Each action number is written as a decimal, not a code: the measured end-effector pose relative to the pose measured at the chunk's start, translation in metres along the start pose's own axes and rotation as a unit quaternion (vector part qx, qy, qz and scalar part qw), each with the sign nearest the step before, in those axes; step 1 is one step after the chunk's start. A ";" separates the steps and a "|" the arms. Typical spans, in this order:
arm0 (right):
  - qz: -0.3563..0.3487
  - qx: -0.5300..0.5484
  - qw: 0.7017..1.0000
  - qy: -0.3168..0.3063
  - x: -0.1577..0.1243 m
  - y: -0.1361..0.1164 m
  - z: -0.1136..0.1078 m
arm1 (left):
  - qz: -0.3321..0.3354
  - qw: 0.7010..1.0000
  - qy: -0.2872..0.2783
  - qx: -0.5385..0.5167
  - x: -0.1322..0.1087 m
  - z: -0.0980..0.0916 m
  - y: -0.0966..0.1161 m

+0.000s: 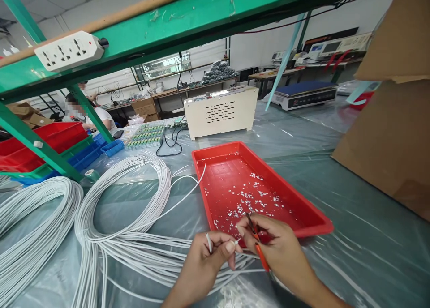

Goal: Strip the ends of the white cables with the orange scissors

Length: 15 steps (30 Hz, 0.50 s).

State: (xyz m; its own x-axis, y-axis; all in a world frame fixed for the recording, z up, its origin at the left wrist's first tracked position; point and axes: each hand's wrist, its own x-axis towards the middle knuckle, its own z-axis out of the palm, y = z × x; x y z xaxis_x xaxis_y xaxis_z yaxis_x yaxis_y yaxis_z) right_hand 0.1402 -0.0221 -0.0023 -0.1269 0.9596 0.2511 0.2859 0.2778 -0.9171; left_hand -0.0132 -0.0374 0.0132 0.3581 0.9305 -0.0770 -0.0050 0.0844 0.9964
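Note:
My left hand (210,258) is closed, with thumb and forefinger pinching the end of a white cable (237,241) over the near edge of the red tray (316,229). Just to its right, my right hand (277,245) is wrapped around orange-handled cutters (261,254), their dark jaws pointing up and away. Its thumb and finger are close to the cable end; whether they touch it I cannot tell. Small silvery-white scraps (248,203) lie scattered in the tray. Left of the hands, a large coil of white cable (161,200) trails its strands beneath my left hand.
A second white coil (40,227) lies far left, near stacked red bins (60,138). Behind the tray stands a beige machine (221,113), with a scale (300,95) farther right. A cardboard box (386,138) borders the right. A green beam with a power strip (69,51) crosses overhead. A person sits back left.

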 end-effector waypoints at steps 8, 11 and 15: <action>-0.046 -0.333 0.941 0.047 0.015 0.016 -0.017 | 0.021 0.987 0.147 0.064 -0.001 0.009 -0.010; 0.000 -0.455 0.888 0.061 0.019 0.018 -0.024 | 0.058 0.975 0.182 0.110 -0.001 0.011 -0.013; 0.002 -0.449 0.890 0.085 0.020 0.018 -0.027 | 0.077 0.973 0.181 0.117 0.000 0.011 -0.013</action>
State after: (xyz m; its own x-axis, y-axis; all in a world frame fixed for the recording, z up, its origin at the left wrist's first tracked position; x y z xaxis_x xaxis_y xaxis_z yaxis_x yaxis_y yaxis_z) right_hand 0.1688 0.0036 -0.0057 0.0007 0.9323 0.3616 0.9388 0.1239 -0.3213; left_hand -0.0031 -0.0427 0.0011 0.0174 0.9939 0.1087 0.1959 -0.1100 0.9744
